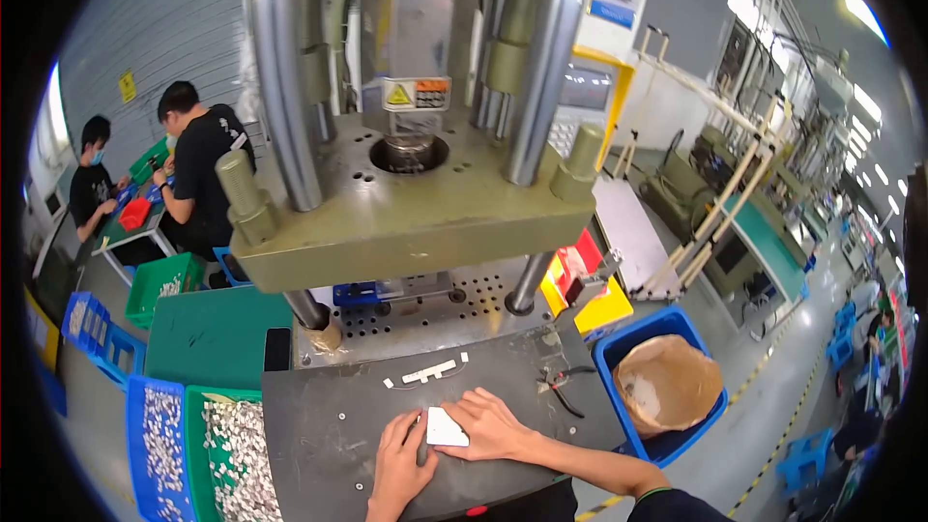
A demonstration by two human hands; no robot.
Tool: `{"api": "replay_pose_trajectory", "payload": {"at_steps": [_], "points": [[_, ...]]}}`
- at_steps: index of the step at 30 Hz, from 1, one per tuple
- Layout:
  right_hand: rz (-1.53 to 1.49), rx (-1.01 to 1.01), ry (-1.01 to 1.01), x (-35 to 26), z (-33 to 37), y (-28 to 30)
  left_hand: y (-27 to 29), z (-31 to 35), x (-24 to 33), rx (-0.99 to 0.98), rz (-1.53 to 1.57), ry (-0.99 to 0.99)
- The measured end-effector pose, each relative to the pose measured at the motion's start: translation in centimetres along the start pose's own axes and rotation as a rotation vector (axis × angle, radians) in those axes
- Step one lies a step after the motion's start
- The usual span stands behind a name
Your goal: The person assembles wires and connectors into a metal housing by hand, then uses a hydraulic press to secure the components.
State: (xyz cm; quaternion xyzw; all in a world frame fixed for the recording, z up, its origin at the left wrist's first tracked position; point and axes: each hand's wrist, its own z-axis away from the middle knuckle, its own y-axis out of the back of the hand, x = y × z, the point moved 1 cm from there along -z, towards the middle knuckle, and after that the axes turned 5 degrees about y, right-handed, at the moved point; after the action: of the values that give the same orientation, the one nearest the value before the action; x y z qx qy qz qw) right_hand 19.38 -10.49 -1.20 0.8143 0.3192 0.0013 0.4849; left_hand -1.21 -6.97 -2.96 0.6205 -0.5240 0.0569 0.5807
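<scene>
A small white block (447,428) with a slanted side is on the dark worktable in front of me, between my two hands. My right hand (491,428) grips it from the right, fingers along its upper edge and thumb near the lower one. From the left, my left hand (399,464) closes in against its side, fingers curled and thumb close to the lower corner. What lies under the left fingertips is partly hidden. Just beyond my hands lies a white strip-shaped part (429,372), with small white pieces at both ends.
A large green press (416,232) stands ahead. Pliers (561,390) lie right, by a blue bin (604,367) lined with brown paper. Left are a blue tray (135,425) and green tray (196,454) of small parts, and a phone (277,349). Two people work at the far left.
</scene>
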Motion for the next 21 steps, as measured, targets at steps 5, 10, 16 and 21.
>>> {"api": "replay_pose_trajectory", "payload": {"at_steps": [5,10,16,21], "points": [[-0.049,-0.032,-0.049,-0.5,0.5,0.6,0.7,-0.4,0.2,-0.049,0.006,-0.007],[-0.128,-0.014,0.031,0.3,1.2,0.0,0.9,-0.7,-0.9,-0.087,-0.043,-0.061],[-0.047,0.126,-0.029,0.8,0.5,3.8,1.2,-0.2,0.1,-0.052,-0.055,-0.022],[0.213,0.069,-0.347,6.5,1.0,5.7,0.4,-0.5,-0.8,0.005,-0.086,-0.014]]}}
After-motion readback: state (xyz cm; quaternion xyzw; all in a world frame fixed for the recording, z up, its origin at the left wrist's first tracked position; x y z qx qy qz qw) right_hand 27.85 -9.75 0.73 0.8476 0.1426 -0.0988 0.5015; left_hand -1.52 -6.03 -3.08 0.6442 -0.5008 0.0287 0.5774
